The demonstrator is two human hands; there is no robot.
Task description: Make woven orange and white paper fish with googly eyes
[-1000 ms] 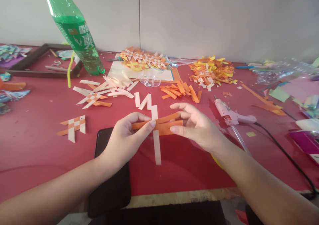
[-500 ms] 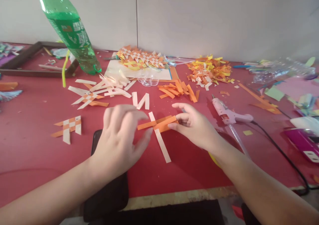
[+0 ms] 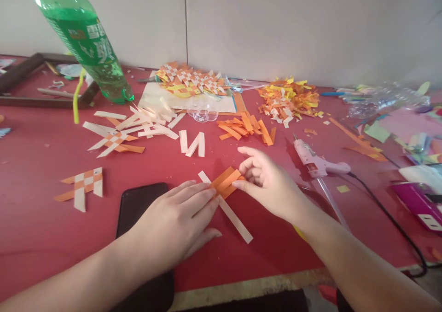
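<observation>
My left hand [image 3: 179,222] lies flat on the red table [image 3: 41,229], fingers stretched out, fingertips pressing the left end of crossed paper strips. Those are orange strips [image 3: 226,182] crossed with one long cream strip [image 3: 235,220]. My right hand [image 3: 267,181] pinches the right end of the orange strips between thumb and fingers. A black phone [image 3: 136,204] lies partly under my left wrist.
A tilted green bottle [image 3: 84,40] stands at the back left beside a wooden frame [image 3: 37,101]. Loose cream strips [image 3: 191,142], orange strips [image 3: 247,125], woven pieces [image 3: 83,185] and scrap piles [image 3: 290,98] lie about. A glue gun [image 3: 319,164] with cord is right.
My left hand let go of the strips, lifted, then came down flat on their left end. The crossed strips turned, with the cream strip now slanting towards the lower right.
</observation>
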